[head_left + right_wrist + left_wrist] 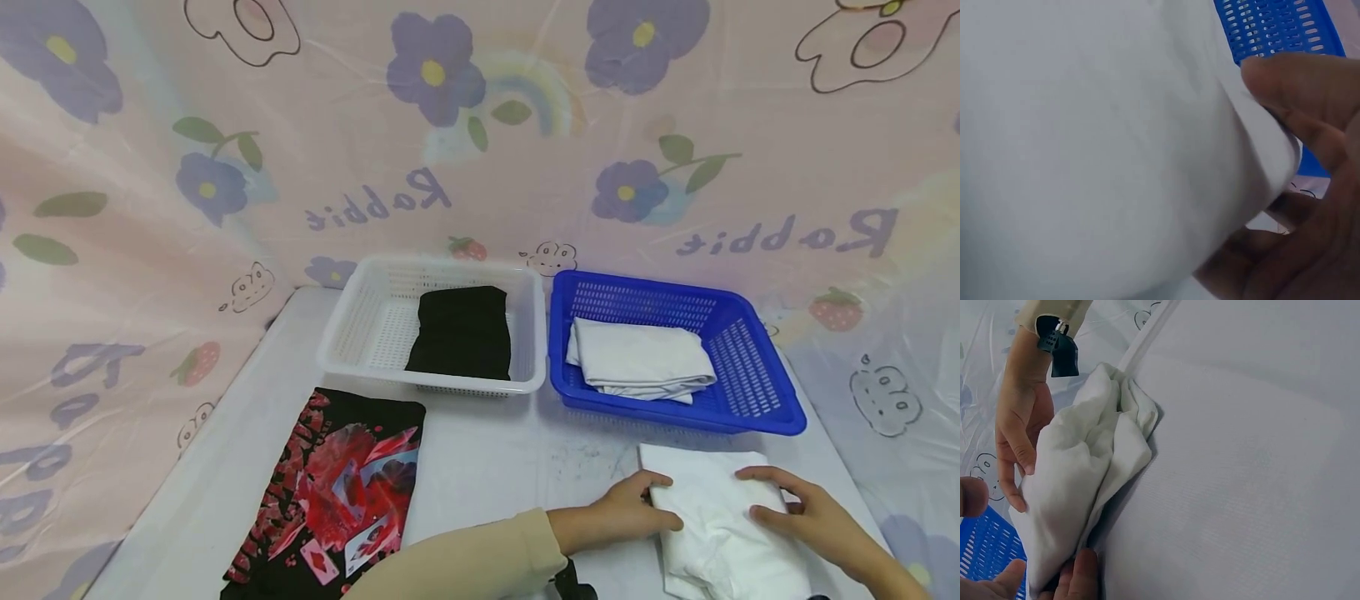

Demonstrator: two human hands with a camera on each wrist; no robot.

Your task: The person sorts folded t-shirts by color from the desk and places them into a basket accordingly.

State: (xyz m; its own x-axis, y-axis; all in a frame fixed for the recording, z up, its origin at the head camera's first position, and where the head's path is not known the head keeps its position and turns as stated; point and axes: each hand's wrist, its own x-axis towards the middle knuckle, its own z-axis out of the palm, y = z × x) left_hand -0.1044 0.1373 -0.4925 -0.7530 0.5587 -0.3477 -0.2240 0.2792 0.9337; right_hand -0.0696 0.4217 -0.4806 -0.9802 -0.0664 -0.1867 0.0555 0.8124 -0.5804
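Two baskets | white basket (352, 333): black cloth (461, 332) | blue basket (750, 367): white cloth (637, 358) | both grips grasping white garment (720, 517)

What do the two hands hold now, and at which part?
Both hold the folded white cloth garment: the left hand grips its left edge, the right hand its right edge.

Left hand (626, 510), right hand (798, 506): fingers curled.

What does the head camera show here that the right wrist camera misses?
Only the head view shows the white basket with a folded black garment, the printed black shirt and the left hand. Only the right wrist view shows the thumb pinching the cloth's edge up close. Both show the white cloth, the right hand and the blue basket.
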